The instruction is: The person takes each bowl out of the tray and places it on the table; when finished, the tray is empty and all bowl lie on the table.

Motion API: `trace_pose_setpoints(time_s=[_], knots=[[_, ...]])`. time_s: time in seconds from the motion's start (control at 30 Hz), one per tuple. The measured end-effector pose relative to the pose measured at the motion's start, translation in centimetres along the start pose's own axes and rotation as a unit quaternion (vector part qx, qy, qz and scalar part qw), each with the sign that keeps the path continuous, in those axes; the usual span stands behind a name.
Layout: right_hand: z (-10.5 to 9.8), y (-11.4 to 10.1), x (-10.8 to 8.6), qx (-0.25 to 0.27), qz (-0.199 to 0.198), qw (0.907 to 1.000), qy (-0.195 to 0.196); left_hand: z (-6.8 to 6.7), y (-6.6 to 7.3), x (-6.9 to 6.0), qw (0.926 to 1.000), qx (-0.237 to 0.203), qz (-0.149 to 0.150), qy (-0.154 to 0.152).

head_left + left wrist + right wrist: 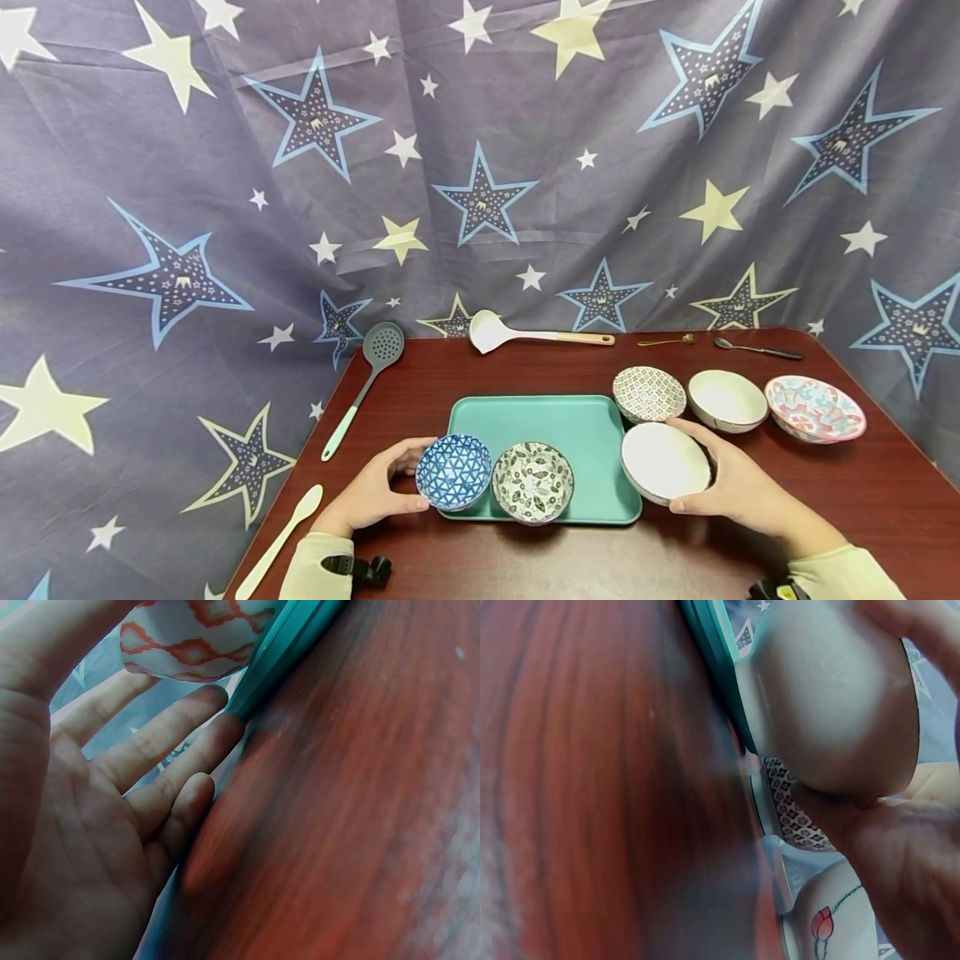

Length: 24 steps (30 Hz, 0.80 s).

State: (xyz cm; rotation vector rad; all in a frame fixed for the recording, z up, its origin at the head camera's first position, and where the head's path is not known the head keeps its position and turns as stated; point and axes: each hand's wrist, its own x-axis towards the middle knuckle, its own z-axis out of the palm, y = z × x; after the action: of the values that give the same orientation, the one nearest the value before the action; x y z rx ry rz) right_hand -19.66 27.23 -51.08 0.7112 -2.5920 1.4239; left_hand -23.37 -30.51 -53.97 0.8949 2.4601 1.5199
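While the white bowl (666, 461) sits at the right edge of the green tray (543, 417), the right hand (738, 492) grips it from the side, thumb towards the near edge of the counter (600, 562), fingers round the far wall. Whether its foot bears on the tray: cannot tell. Blue-patterned bowl (454, 472) at the tray's left edge; left hand (378, 492) pinches it between thumb and fingers, palm apart from the wall, lower fingers loosely spread. Pressure not readable.

Handling (judged): both look like glazed ceramic, so stiff, fairly light, smooth enough to slip, liable to chip if knocked. Best hold: thumb and fingers opposed on the outer wall, below the rim, one finger under the curve; the rim alone would invite tilt. Leaf-patterned bowl (532, 483) is just beside the blue one; a knock there seems the chief risk.

Outward: lattice-patterned bowl (649, 393) just behind the white one, then cream bowl (727, 400) and pink-and-blue bowl (815, 407) towards the counter's right edge. Ladle (540, 335), gold spoon (671, 341) and dark-handled spoon (757, 348) near the back edge. Skimmer (366, 386) and pale spoon (280, 539) along the left edge.
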Motion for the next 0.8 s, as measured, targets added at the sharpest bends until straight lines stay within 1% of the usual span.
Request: trace_pose_setpoints(time_s=[0.27,0.47,0.6,0.8], knots=[[-0.28,0.53,-0.21,-0.008,0.010,0.9999,0.008,-0.02,0.00,0.04,1.0000,-0.006,-0.003,-0.002],[-0.20,0.72,-0.25,-0.024,0.025,0.9994,0.005,0.02,-0.02,-0.01,1.0000,-0.007,0.001,-0.002],[-0.18,0.71,-0.24,-0.024,0.027,0.9994,0.004,0.03,0.06,-0.02,1.0000,-0.004,-0.005,-0.003],[-0.29,0.70,-0.19,-0.023,0.028,0.9993,0.008,0.03,0.24,0.05,1.0000,-0.001,0.001,-0.003]])
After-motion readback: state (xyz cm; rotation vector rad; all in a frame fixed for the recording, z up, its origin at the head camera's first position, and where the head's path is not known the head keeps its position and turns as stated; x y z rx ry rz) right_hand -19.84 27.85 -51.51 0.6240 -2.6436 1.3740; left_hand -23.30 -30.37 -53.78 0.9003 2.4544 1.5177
